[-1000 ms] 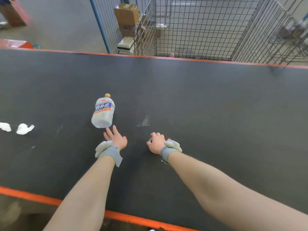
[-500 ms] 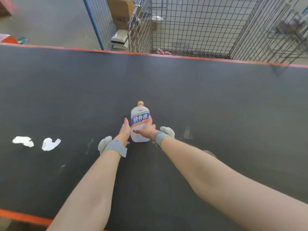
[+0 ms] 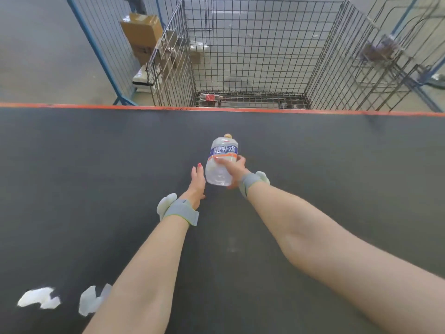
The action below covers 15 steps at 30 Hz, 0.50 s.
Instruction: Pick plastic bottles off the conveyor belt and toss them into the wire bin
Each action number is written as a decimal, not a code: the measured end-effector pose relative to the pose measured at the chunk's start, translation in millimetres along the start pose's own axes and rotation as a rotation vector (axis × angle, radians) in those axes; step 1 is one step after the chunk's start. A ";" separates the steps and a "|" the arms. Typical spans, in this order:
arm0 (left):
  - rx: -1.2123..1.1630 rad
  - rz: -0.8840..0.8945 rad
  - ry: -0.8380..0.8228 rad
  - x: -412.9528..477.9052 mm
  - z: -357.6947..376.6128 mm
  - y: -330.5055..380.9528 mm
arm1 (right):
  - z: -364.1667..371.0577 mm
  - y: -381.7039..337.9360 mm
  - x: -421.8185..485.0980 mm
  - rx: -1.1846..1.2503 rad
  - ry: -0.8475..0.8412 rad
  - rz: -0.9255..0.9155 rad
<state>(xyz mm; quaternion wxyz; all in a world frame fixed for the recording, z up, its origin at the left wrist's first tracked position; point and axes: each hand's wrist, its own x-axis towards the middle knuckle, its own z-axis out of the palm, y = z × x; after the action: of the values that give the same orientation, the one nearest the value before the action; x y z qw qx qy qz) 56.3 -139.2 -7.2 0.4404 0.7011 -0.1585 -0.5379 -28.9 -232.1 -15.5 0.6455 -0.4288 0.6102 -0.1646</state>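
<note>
A clear plastic bottle (image 3: 222, 160) with a blue and white label and a tan cap is held above the dark conveyor belt (image 3: 96, 165), cap pointing away from me. My right hand (image 3: 234, 168) grips its lower half, fingers curled round it. My left hand (image 3: 197, 183) is just left of the bottle's base with straight fingers and holds nothing. Beyond the belt's orange far edge stands the wire bin (image 3: 252, 44), with one bottle (image 3: 209, 97) lying on its floor.
Two white paper scraps (image 3: 38, 297) (image 3: 90, 301) lie on the belt at the near left. Cardboard boxes (image 3: 142, 30) stand left of the bin behind a blue-framed mesh fence (image 3: 96, 44). More wire racks (image 3: 390, 56) stand at the right.
My right hand closed round the bottle and raised it off the belt toward the bin. My left hand came off the bottle. My view shifted forward, showing more of the bin.
</note>
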 end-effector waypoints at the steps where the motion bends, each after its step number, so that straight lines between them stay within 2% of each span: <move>1: 0.016 0.010 0.038 10.3 2.9 8.1 | -2.0 -32.4 17.7 -0.018 0.009 -0.071; 4: 0.091 0.026 0.146 35.1 5.4 16.4 | -12.7 -132.5 47.1 0.193 0.159 -0.214; 7: 0.228 0.008 0.145 53.4 6.2 4.1 | -19.8 -173.4 61.8 0.252 0.151 -0.258; 10: 0.365 -0.024 0.136 44.1 4.3 -9.0 | -13.3 -145.5 59.7 -0.010 0.095 -0.153; 12: 0.436 -0.053 0.115 35.5 0.3 -15.7 | -9.0 -111.0 62.9 -0.095 0.082 -0.075; 15: 0.591 -0.053 0.071 2.1 -9.3 -33.9 | -9.2 -56.2 15.9 -0.285 0.033 -0.035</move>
<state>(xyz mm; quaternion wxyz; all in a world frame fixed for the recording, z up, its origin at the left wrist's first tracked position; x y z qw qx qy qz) 56.8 -117.4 -34.9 0.2082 0.8213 -0.2744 -0.4548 -16.8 -279.5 17.7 0.5649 -0.5241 0.6303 -0.0947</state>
